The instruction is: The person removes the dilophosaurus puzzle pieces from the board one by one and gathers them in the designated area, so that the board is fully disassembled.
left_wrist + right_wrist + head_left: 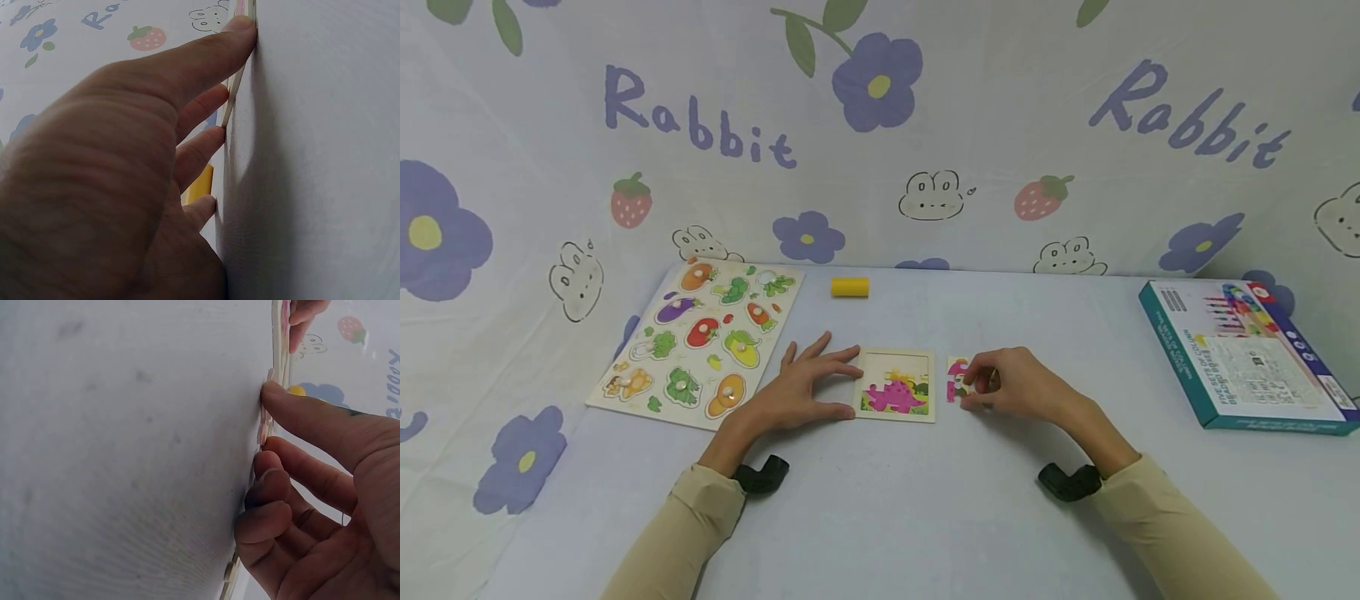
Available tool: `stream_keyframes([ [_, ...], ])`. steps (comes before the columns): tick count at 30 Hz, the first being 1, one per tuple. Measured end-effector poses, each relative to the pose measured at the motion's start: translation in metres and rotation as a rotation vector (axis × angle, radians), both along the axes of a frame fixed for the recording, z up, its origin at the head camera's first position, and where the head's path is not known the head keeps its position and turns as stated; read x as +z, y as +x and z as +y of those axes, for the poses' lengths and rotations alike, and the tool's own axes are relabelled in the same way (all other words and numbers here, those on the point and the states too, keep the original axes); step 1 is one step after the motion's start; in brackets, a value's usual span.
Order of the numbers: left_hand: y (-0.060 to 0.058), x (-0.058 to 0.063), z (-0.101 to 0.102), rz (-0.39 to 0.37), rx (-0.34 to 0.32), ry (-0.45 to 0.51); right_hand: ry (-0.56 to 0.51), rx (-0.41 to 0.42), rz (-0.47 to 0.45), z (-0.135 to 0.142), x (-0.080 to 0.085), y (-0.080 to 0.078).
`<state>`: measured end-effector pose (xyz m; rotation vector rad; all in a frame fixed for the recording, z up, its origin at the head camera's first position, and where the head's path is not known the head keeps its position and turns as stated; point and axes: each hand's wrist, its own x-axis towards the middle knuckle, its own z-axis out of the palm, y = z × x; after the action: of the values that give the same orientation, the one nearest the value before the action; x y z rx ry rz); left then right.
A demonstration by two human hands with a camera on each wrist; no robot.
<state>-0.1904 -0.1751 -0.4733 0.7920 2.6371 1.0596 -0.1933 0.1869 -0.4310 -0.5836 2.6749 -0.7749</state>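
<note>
A small square wooden puzzle tray [895, 419] lies on the table in the middle of the head view. Part of its picture is filled in, showing a pink dinosaur [895, 397], while the upper strip is bare wood. My left hand [801, 385] is spread along the tray's left side, thumb and fingertips touching its edge. Just right of the tray lie pink and green jigsaw pieces [954, 368]. Over them, my right hand [1018, 383] pinches at a piece with thumb and index finger; the fingers partly hide it. In the right wrist view, that piece [264, 425] stays low against the table.
A vegetable peg puzzle board [647, 392] lies to the left. Behind the tray is a yellow cylinder [850, 287]. A flat teal-edged box [1247, 358] sits at the right. A printed cloth [850, 167] hangs along the table's back edge.
</note>
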Motion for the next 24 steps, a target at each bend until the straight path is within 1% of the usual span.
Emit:
stream_keyframes([
  [4, 0.0, 0.0, 0.0, -0.004, 0.0, 0.001, 0.001, 0.009, -0.008, 0.0, 0.001, 0.0],
  [7, 0.001, 0.001, 0.0, -0.003, 0.0, 0.002, -0.004, 0.018, 0.004, -0.001, 0.002, -0.001],
  [11, 0.0, 0.001, 0.0, -0.003, -0.001, 0.001, -0.039, 0.04, 0.026, -0.005, 0.002, -0.002],
  [19, 0.001, 0.001, 0.0, 0.001, 0.002, -0.002, -0.086, 0.083, 0.039, -0.027, 0.002, -0.01],
  [24, 0.001, 0.002, 0.0, 0.0, 0.0, -0.003, -0.102, 0.111, 0.005, -0.042, 0.003, -0.017],
])
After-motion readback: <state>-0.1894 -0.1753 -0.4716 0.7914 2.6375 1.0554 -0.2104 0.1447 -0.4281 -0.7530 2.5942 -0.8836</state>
